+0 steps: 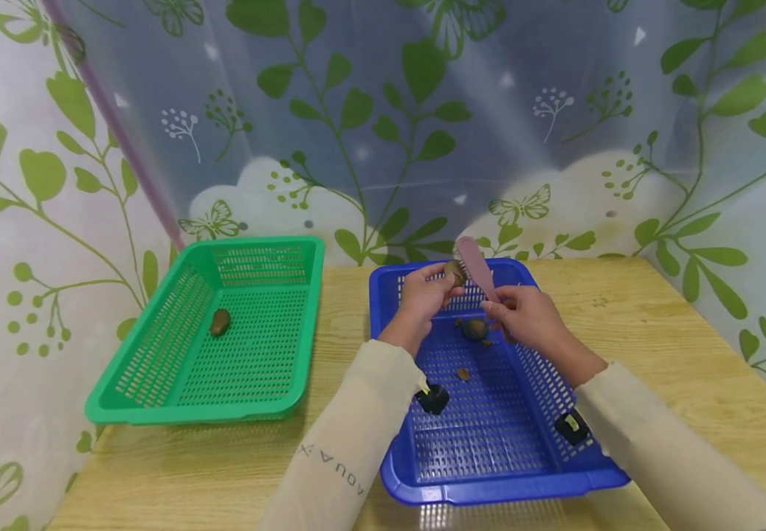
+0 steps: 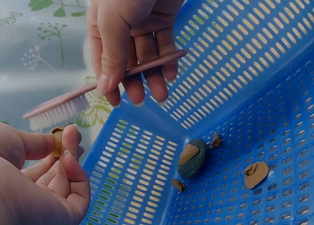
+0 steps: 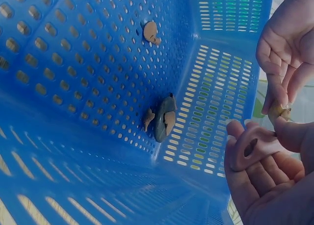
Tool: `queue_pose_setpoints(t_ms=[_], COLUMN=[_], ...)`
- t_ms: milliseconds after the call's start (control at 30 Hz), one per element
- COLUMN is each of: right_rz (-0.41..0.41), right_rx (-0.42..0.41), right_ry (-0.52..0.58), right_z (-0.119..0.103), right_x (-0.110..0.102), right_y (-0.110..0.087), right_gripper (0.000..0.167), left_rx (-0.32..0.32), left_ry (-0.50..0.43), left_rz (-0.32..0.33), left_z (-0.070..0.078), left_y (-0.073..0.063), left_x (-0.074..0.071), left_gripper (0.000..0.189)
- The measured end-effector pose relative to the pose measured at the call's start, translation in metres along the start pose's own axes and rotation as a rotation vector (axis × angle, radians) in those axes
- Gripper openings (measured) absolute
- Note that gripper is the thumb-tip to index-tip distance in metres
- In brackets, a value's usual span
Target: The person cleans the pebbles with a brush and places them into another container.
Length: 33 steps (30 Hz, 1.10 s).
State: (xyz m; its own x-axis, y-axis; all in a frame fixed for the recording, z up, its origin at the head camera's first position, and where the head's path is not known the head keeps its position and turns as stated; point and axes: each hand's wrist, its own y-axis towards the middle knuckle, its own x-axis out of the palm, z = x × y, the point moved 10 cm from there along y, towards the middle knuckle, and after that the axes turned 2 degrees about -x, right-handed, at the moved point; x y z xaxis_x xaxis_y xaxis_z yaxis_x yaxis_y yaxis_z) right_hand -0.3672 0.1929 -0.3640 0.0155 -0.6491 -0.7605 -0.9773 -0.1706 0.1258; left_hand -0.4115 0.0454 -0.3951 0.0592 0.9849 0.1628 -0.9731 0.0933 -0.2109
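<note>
My left hand (image 1: 423, 299) pinches a small brownish stone (image 1: 454, 273) between thumb and fingers, above the far end of the blue basket (image 1: 502, 490). From the right, my right hand (image 1: 532, 317) grips a pink brush (image 1: 477, 269) by its handle. In the left wrist view the brush's white bristles (image 2: 56, 117) point down at the stone's top; whether they touch it I cannot tell. Below, in the basket, lies a dark stone (image 2: 192, 161) with a tan, clay-like patch on it. A tan flake (image 2: 256, 175) and smaller crumbs lie near it.
To the left stands a green basket (image 1: 204, 414) with one smooth brown stone (image 1: 220, 322) inside. Both baskets rest on a wooden table (image 1: 655, 346). A leaf-patterned curtain (image 1: 370, 118) hangs behind. Black devices (image 1: 572, 428) sit at the wrists, over the blue basket.
</note>
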Motion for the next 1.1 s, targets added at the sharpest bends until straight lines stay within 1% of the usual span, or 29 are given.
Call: queue_pose_setpoints(t_ms=[133,267,333,433,567,700,833,967,1100], right_rz=[0.027,0.037,0.022,-0.021,-0.079,-0.122,-0.144,-0.136,-0.109], right_rx=[-0.003,-0.039,-0.067,-0.111,-0.139,-0.132,-0.116,-0.111,-0.105], right_ry=[0.005,0.056,0.088,0.126,0.136,0.128,0.105,0.082,0.062], right_z=[-0.001,-0.005,-0.008,-0.012,-0.017,-0.018,-0.015,-0.012,-0.010], right_x=[-0.002,-0.002,0.000,0.005,0.011,0.015,0.018,0.016,0.013], right_y=[0.001,0.001,0.002,0.001,-0.001,-0.001,0.000,0.000,0.000], right_gripper=[0.028,0.027,0.028,0.030,0.028,0.023,0.022,0.021,0.020], left_rx=[0.001,0.012,0.021,0.040,0.055,0.057,0.049,0.045,0.041], left_ry=[0.003,0.015,0.028,0.063,0.093,0.110,0.092,0.074,0.065], left_rz=[0.004,-0.001,-0.003,0.008,0.043,0.060,0.042,0.030,0.022], left_z=[0.000,0.001,0.001,0.003,0.005,0.005,0.004,0.004,0.003], left_y=[-0.001,-0.001,-0.001,-0.002,-0.002,-0.001,0.000,0.000,0.000], left_x=[-0.001,0.000,0.000,-0.001,-0.003,-0.004,-0.004,-0.003,-0.002], left_gripper=[0.034,0.034,0.034,0.034,0.035,0.037,0.038,0.038,0.036])
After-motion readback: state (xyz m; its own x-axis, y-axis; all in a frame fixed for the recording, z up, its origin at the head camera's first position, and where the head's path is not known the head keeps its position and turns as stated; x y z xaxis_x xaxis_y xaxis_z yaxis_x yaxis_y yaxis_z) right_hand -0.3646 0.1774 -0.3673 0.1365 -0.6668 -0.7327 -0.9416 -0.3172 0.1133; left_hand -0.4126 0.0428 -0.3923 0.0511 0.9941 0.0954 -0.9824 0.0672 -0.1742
